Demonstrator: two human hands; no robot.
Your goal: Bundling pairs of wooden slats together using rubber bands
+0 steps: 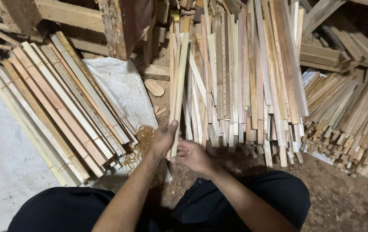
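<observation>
My left hand (pixel 163 139) grips the near end of a small bundle of long thin wooden slats (pixel 178 81), which points away from me towards the far pile. My right hand (pixel 194 156) closes on the same bundle's near end from below right, fingers curled by its tip. The slats are pale, with small drilled holes along some. Both forearms reach out over my dark trousers (pixel 244 193).
A tied stack of long slats (pixel 59 107) lies at left on a white sack (pixel 123 88). Rubber bands (pixel 143 137) are heaped beside it. A loose slat pile (pixel 244 77) is ahead; short wood pieces (pixel 347 120) lie at right. A dark post (pixel 126 25) stands behind.
</observation>
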